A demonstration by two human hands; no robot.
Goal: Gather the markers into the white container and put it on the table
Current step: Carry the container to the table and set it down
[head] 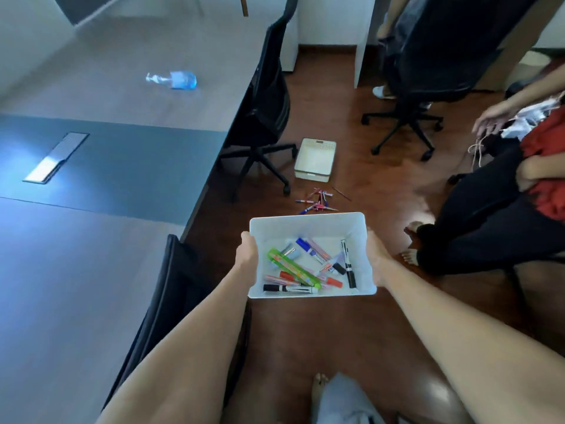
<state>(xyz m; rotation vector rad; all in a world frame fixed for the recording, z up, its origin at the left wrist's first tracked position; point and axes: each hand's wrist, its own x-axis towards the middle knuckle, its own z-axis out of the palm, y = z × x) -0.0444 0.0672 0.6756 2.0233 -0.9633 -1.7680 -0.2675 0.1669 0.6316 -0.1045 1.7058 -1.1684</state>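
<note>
I hold the white container (308,223) in the air above the wooden floor, to the right of the table (101,166). My left hand (248,250) grips its left wall and my right hand (377,258) grips its right wall. Several markers (305,270) lie loose inside it: black, red, blue, pink and a green one. Beyond the container, several pens (318,201) lie scattered on the floor.
A cream basket (315,159) stands on the floor past the pens. Black office chairs (263,117) line the table's edge, and another chair (428,71) stands at the back. A seated person's legs and feet (458,234) are at the right. A blue bottle (174,79) lies on the table.
</note>
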